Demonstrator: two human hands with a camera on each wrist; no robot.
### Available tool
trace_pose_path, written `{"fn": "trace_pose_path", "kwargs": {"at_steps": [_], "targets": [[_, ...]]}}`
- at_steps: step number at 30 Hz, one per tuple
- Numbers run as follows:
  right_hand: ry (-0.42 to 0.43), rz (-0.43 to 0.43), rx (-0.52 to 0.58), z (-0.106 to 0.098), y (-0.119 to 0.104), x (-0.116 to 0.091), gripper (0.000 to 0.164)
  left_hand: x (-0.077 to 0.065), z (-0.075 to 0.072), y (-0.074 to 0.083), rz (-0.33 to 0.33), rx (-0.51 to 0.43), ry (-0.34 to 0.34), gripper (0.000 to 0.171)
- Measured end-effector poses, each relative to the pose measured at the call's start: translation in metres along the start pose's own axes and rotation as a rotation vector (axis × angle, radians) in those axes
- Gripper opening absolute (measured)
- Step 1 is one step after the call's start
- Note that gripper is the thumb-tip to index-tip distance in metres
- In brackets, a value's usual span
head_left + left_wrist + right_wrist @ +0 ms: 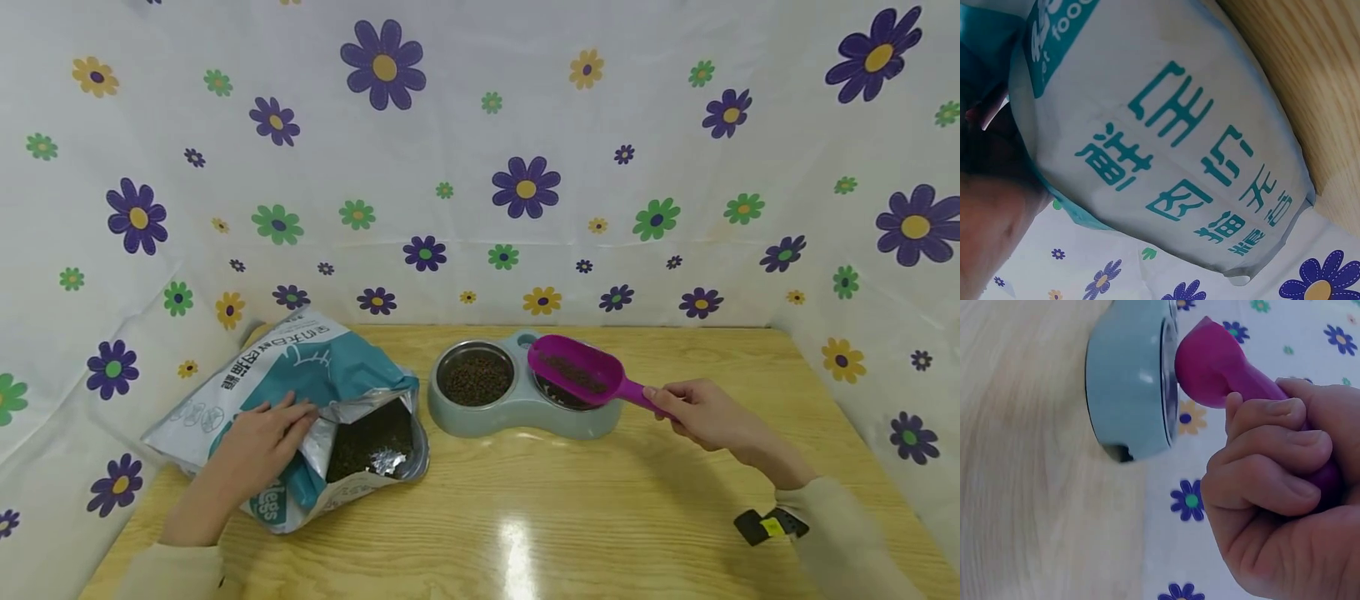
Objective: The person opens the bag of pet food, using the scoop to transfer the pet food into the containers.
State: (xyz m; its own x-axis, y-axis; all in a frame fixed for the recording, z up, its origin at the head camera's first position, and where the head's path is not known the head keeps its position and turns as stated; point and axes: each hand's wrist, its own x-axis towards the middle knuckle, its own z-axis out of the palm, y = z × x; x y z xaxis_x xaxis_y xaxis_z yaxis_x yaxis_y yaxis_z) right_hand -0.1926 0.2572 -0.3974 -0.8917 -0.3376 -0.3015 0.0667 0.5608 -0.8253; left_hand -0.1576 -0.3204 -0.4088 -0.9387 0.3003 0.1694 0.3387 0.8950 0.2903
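My right hand (708,414) grips the handle of a magenta scoop (611,367), fingers curled round it in the right wrist view. Brown kibble (573,373) lies in the scoop, which is tilted over the right bowl of a pale blue-green double pet feeder (517,419) and partly hides it. Kibble fills much of the left metal bowl (442,375). On the left, my left hand (258,442) rests on a white and teal pet food bag (187,425), beside its mouth. Dark kibble (367,442) shows inside the bag, which lies tilted on the table.
The wooden table (517,517) runs back to a white cloth (450,150) printed with flowers, which also rises at both sides. A black strap with a yellow patch (772,527) is at my right wrist.
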Motion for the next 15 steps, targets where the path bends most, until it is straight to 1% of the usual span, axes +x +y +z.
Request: {"fn": "trace_pose_path", "kwargs": {"at_steps": [4, 9, 15], "targets": [[0.051, 0.026, -0.071, -0.013, 0.002, -0.005, 0.047, 0.000, -0.001, 0.000, 0.008, 0.012, 0.009, 0.028], [0.101, 0.042, -0.189, -0.020, -0.002, -0.008, 0.047, -0.001, 0.000, 0.001, 0.004, 0.006, 0.003, 0.029], [0.165, 0.008, -0.303, -0.021, -0.011, -0.012, 0.046, -0.001, 0.001, -0.001, 0.009, 0.011, 0.008, 0.029]]}}
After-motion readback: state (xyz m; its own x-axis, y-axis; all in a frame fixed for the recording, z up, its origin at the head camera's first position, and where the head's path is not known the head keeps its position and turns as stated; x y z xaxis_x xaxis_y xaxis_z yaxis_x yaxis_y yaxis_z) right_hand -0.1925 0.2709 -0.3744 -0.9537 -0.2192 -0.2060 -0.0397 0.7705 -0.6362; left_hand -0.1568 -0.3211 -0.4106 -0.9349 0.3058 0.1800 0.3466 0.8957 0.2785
